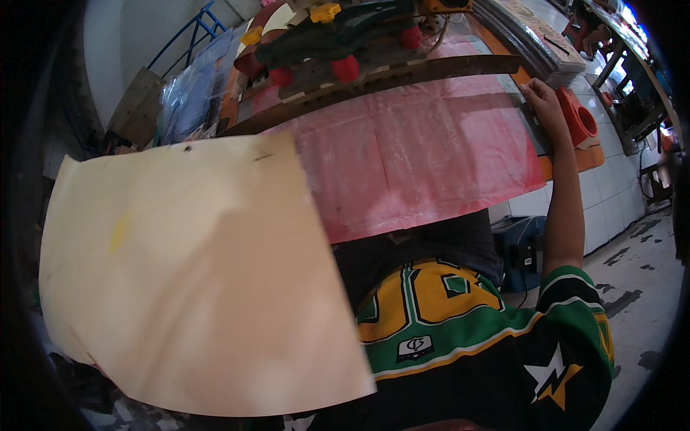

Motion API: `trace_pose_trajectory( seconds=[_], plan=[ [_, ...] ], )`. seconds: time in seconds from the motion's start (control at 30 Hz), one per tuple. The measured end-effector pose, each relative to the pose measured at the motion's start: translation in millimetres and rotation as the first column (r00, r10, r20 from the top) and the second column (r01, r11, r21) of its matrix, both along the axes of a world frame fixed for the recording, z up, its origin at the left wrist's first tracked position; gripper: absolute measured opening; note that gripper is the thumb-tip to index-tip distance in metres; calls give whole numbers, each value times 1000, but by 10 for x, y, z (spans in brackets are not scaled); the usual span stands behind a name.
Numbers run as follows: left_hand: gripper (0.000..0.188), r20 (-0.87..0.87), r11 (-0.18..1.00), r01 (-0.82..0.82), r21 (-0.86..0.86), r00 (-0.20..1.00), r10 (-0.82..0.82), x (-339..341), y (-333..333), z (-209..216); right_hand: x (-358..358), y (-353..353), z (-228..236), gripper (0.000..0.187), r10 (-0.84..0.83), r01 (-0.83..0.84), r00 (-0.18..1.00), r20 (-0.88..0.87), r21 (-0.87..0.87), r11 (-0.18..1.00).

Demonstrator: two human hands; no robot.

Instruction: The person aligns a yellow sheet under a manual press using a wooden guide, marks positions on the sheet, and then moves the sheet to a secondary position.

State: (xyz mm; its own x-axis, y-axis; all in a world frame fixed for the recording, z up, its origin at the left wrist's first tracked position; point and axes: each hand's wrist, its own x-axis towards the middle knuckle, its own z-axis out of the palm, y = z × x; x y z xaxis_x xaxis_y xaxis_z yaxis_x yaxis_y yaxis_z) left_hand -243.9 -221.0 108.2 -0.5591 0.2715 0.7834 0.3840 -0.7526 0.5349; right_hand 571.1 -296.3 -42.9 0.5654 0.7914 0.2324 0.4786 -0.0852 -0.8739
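A large cream sheet (pixel 194 273), stiff like card, fills the left and lower left of the view, close up and slightly bowed. It has a yellow smudge and a small dark mark near its upper edge. My left hand does not show; the sheet covers that side. My right hand (pixel 544 106) is at the table's right edge, just past the end of a long dark bar (pixel 431 70). Its fingers are curled together; whatever they hold, if anything, is too small to make out. Pink plastic sheeting (pixel 417 158) covers the table in front of me.
Behind the bar stands a dark green clamping device (pixel 338 36) with red and yellow knobs. A red ring-shaped holder (pixel 577 118) sits by my right wrist. Stacked, plastic-wrapped sheets (pixel 528 39) lie at the far right, and clear plastic (pixel 188 100) at the far left.
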Motion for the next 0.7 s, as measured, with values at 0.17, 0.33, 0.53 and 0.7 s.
trace_pose_trajectory(
  seconds=[0.17,0.33,0.53,0.7],
  plan=[
    [38,87,996,61,67,994,-66,-535,263,293,-96,17,75,27,8,-8,1000,-7,-16,1000],
    [37,127,974,155,165,976,-176,-1158,697,599,-57,-12,66,29,30,-29,998,51,-4,1000],
    [37,88,898,301,320,935,-345,-1987,1154,951,-94,63,62,28,43,-42,996,79,-17,999],
    [33,220,744,486,459,749,-625,-1952,1517,914,19,10,17,25,7,-7,1000,10,-45,999]
  ],
)
